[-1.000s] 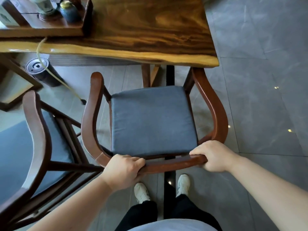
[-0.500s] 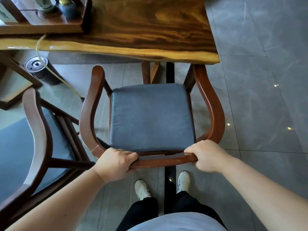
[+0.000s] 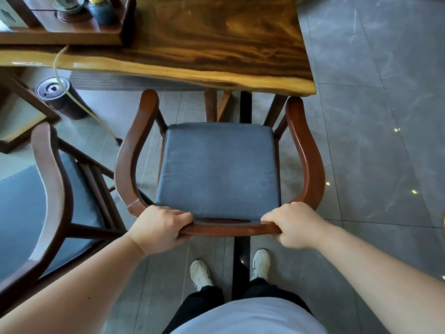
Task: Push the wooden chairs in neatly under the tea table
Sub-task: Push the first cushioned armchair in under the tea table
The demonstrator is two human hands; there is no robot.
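Person, seen from above. Forearms bare, no sleeves visible, no watch or jewellery on left hand (image 3: 160, 228) or right hand (image 3: 295, 225). Light grey-blue top (image 3: 248, 318); black trousers (image 3: 199, 302); white low-top trainers (image 3: 200, 273) with dark side markings.

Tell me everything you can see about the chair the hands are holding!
The chair has a curved, glossy reddish-brown wooden rail forming back and arms in one sweep. A flat grey cushion covers its seat. It stands upright on the tiled floor, facing the table, its arm tips near the table's edge. The left hand and right hand grip its back rail.
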